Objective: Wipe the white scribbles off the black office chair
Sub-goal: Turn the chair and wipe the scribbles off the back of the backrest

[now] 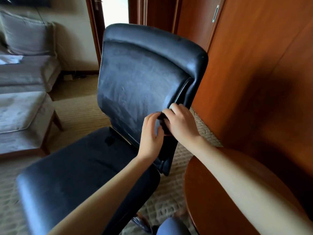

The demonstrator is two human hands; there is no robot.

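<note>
The black office chair [135, 78] stands in front of me, its backrest tilted and covered in a faint whitish smear rather than clear scribbles. Its seat [76, 170] is dark with light dusty patches. My left hand [150, 133] rests on the lower right part of the backrest, fingers curled. My right hand [181, 122] is just beside it at the backrest's right edge. Between the two hands sits a small dark object [163, 122], held by both; what it is I cannot tell.
A round wooden table [211, 192] is at the lower right under my right forearm. Wooden wardrobe panels [254, 65] stand close behind the chair on the right. A grey sofa [25, 73] and footstool [22, 119] fill the left. Patterned carpet covers the floor.
</note>
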